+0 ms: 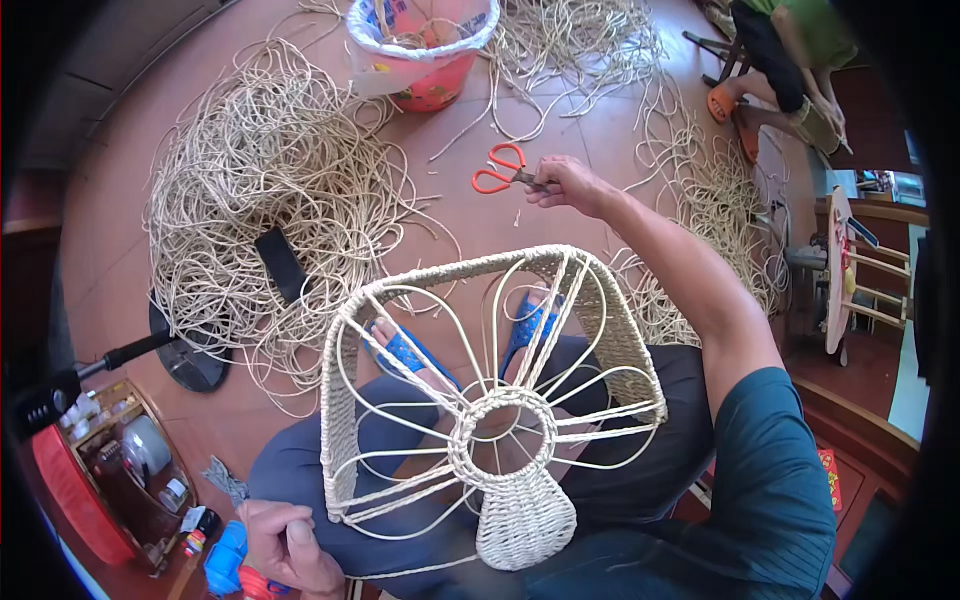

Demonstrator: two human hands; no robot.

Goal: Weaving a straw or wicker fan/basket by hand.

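Note:
A woven cord basket frame (345, 420) lies across my lap, with a central ring (462, 440), looped cord spokes and a tightly woven rounded panel (527, 525) at its near side. My right hand (568, 187) reaches out beyond the frame, closed around the blade end of orange-handled scissors (500, 170); the handles point away to the left. At the lower left, my left hand (292, 550) is curled closed. From the woven panel a pale cord (415, 571) runs taut to this hand; the grip on it is partly hidden by the fingers.
A large heap of cord (270, 170) covers the floor at left, with a black phone (280, 264) on it. More cord (580, 40) lies at the back and right. A lined red bucket (432, 80) stands ahead. At far right another person (800, 50) sits near a stool (838, 270).

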